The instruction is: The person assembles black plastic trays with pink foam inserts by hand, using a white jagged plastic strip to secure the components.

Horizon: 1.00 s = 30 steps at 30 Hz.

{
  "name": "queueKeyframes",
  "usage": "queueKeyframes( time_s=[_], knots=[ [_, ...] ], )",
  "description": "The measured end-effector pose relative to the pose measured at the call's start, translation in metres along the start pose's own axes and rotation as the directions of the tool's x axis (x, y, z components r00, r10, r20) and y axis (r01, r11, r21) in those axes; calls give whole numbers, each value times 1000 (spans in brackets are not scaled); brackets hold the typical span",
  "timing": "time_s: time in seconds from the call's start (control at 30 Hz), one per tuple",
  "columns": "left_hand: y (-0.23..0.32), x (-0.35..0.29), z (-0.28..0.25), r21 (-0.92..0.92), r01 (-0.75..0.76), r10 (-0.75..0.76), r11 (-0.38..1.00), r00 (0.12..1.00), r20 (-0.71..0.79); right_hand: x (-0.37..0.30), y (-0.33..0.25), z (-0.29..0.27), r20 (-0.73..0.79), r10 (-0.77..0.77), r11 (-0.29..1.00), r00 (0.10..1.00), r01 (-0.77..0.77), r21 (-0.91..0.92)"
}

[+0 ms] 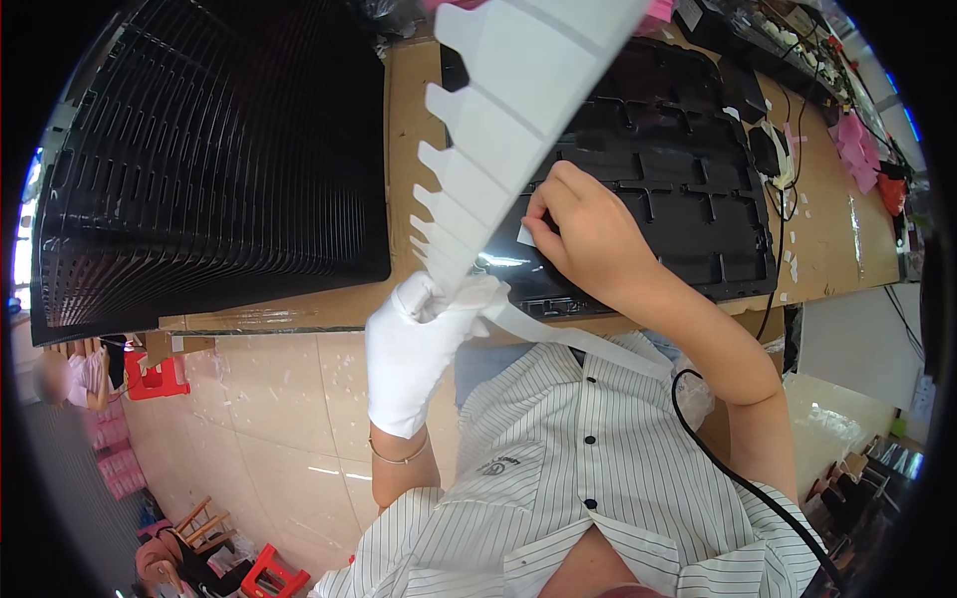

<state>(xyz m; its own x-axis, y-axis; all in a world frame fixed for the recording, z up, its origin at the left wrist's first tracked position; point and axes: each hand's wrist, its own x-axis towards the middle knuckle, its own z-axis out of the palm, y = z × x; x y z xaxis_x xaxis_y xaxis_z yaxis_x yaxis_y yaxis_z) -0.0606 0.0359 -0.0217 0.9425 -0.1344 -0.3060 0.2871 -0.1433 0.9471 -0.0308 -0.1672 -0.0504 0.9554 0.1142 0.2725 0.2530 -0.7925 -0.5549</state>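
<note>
My left hand (pixel 414 349), in a white glove, is closed around the lower end of a long white label strip (pixel 503 115). The strip rises toward the top of the picture, with cross lines and a notched left edge. Below the glove, a narrow tail of it hangs across my striped shirt. My bare right hand (pixel 598 229) pinches a small white piece (pixel 525 235), perhaps a sticker, between thumb and bent fingers. That hand is over the near left part of a black plastic tray (pixel 688 224) with moulded ridges. The strip hides part of the tray.
A tall stack of black trays (pixel 219 149) stands on the left of the brown table (pixel 847 244). Small white scraps, dark cables and pink wrapping (pixel 854 149) lie on the right. A black cable (pixel 733 473) crosses my shirt. Red stools (pixel 157 377) and another person are at far left.
</note>
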Motion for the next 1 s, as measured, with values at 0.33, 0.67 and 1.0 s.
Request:
queueKeyframes(
  time_s=[0.33, 0.67, 1.0],
  knots=[
    [3, 9, 7, -139, -26, 24, 990, 1000, -15, -19, 24, -37, 407, 226, 190, 885, -450, 873],
    [37, 25, 62, -91, -18, 25, 996, 997, 72, -43, 7, -61, 305, 269, 533, 914, -405, 743],
    [43, 34, 84, -140, -17, 51, 990, 967, 249, -66, 22, -73, -132, 167, 860, 977, -79, 504]
  ],
)
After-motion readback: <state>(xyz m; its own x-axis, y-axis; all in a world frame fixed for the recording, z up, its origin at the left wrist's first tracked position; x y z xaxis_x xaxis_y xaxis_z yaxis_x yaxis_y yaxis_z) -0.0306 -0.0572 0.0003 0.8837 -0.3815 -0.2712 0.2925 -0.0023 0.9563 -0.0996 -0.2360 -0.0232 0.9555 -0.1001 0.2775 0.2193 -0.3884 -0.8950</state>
